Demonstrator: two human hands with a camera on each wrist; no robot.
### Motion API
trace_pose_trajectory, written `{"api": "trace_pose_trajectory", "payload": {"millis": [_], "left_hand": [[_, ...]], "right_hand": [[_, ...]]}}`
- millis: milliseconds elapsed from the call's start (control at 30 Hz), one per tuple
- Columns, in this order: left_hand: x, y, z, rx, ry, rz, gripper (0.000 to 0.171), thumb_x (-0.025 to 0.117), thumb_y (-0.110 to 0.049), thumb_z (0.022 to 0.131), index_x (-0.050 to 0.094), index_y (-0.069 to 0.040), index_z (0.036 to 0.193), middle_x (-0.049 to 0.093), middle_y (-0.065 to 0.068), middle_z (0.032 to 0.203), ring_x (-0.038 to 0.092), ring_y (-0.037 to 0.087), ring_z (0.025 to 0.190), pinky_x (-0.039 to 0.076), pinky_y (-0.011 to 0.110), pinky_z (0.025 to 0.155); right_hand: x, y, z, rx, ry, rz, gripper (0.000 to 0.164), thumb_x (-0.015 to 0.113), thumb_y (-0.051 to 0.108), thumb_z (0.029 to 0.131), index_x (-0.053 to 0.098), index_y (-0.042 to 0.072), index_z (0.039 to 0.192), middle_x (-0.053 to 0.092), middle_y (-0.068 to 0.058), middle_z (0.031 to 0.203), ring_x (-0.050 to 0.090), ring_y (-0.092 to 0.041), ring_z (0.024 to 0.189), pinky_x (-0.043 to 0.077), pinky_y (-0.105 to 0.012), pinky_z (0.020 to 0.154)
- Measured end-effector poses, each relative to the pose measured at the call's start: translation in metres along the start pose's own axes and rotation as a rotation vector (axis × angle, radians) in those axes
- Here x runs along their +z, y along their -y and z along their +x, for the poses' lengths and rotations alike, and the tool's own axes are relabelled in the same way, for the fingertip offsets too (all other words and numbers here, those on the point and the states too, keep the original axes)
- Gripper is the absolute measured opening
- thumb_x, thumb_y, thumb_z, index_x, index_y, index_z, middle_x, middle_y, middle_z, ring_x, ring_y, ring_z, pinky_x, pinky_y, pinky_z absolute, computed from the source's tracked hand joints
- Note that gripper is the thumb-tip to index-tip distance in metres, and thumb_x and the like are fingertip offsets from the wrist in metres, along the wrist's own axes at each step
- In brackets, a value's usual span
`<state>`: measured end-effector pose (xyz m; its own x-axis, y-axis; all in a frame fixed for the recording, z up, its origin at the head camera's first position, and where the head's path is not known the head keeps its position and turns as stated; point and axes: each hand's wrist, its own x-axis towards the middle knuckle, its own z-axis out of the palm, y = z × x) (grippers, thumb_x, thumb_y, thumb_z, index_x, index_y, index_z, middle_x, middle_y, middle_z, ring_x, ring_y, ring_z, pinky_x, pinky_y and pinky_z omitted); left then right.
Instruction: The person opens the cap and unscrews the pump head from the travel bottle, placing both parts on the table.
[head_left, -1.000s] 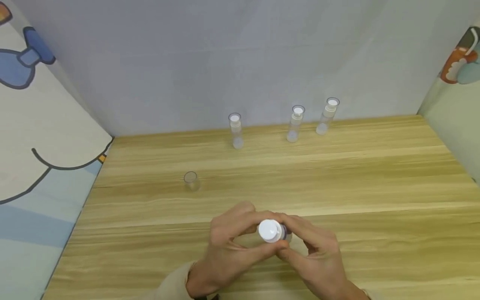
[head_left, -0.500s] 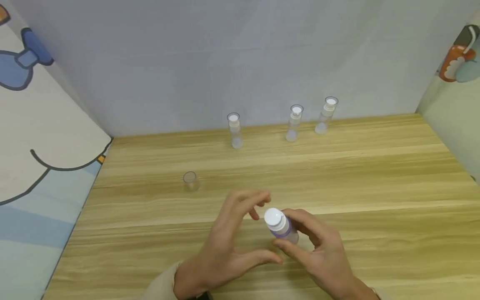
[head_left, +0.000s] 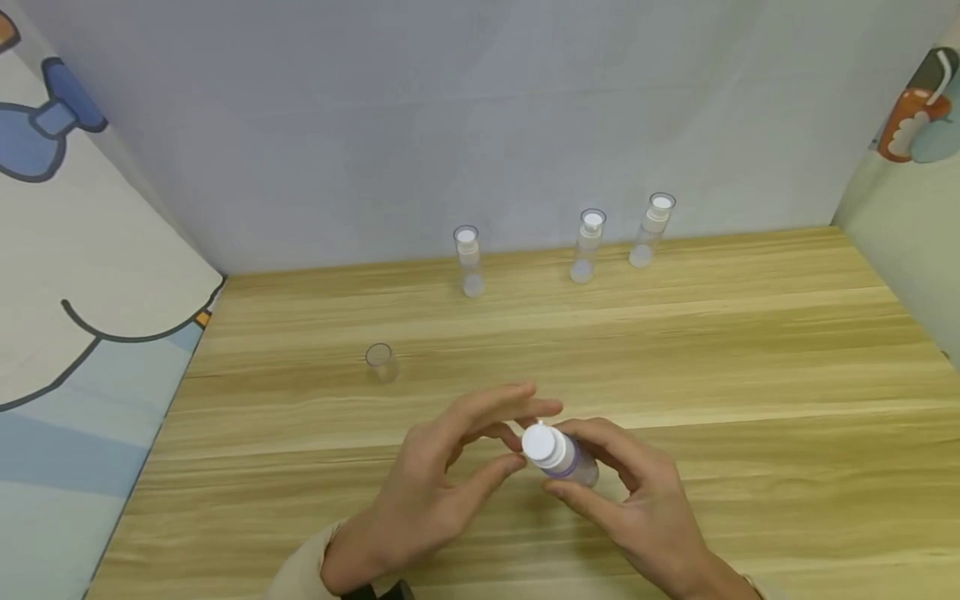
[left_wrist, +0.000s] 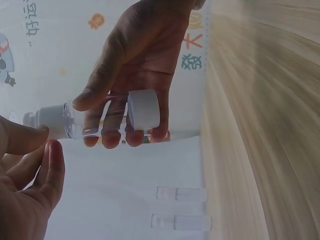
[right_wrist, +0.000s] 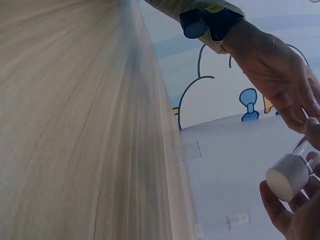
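Observation:
A small pump bottle [head_left: 551, 450] with a white pump head, a purple ring and a clear body is held tilted over the front of the table. My right hand [head_left: 645, 492] grips its body between thumb and fingers; the left wrist view shows the white base [left_wrist: 145, 109] of the bottle near that palm. Thumb and fingertips of my left hand [head_left: 442, 475] pinch at the white collar [left_wrist: 55, 121] below the pump head. A clear cap [head_left: 382, 364], open end up, stands on the table beyond my left hand.
Along the back of the wooden table [head_left: 750, 350] stand three capped pump bottles: one near the middle [head_left: 469, 262], two more to the right, the nearer [head_left: 587, 247] and the farther [head_left: 651, 232]. A grey cloth wall [head_left: 375, 142] rises behind them, with printed sheets at both sides.
My left hand let go of the bottle's top and spread its fingers, then came back to the collar. My right hand kept its grip, and the bottle tilted more to the left.

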<state>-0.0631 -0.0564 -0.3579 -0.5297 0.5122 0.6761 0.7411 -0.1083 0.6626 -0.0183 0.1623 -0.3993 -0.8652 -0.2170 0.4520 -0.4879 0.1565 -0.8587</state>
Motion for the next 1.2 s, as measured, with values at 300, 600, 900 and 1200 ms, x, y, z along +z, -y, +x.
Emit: {"api": "trace_pose_trajectory", "payload": {"millis": [300, 600, 900, 1200], "left_hand": [[-0.0013, -0.0008, -0.0039, -0.028, -0.031, 0.059, 0.059, 0.074, 0.014, 0.087, 0.053, 0.004, 0.142, 0.074, 0.019, 0.122, 0.068, 0.017, 0.094, 0.063, 0.031, 0.086], [-0.0032, 0.0009, -0.0064, -0.032, -0.041, 0.14, 0.064, 0.088, -0.002, 0.077, 0.062, -0.002, 0.135, 0.071, 0.007, 0.106, 0.058, 0.013, 0.088, 0.056, 0.025, 0.08], [-0.0022, 0.0022, -0.0072, 0.0, -0.02, 0.12, 0.043, 0.09, -0.008, 0.078, 0.072, -0.007, 0.117, 0.064, 0.004, 0.104, 0.057, 0.013, 0.088, 0.054, 0.022, 0.079], [-0.0021, 0.0017, -0.0078, -0.008, -0.022, 0.209, 0.049, 0.096, -0.02, 0.071, 0.063, -0.009, 0.106, 0.063, 0.0, 0.095, 0.055, 0.009, 0.084, 0.053, 0.02, 0.076]], "right_hand": [[-0.0002, 0.0002, 0.0022, -0.009, 0.014, -0.012, 0.053, 0.082, -0.014, 0.079, 0.068, 0.005, 0.126, 0.073, -0.006, 0.121, 0.069, -0.01, 0.116, 0.054, -0.023, 0.106], [0.0023, -0.0013, 0.0031, -0.106, 0.022, -0.021, 0.055, 0.085, -0.011, 0.077, 0.069, 0.008, 0.125, 0.074, -0.005, 0.117, 0.069, -0.01, 0.11, 0.055, -0.019, 0.099], [0.0052, -0.0037, 0.0029, -0.178, 0.017, -0.067, 0.052, 0.087, -0.004, 0.078, 0.069, 0.008, 0.125, 0.075, -0.004, 0.115, 0.07, -0.011, 0.106, 0.055, -0.019, 0.095], [0.006, -0.002, 0.001, -0.178, 0.035, -0.118, 0.051, 0.088, 0.0, 0.08, 0.069, 0.008, 0.126, 0.075, -0.005, 0.117, 0.07, -0.01, 0.108, 0.055, -0.019, 0.097]]}}
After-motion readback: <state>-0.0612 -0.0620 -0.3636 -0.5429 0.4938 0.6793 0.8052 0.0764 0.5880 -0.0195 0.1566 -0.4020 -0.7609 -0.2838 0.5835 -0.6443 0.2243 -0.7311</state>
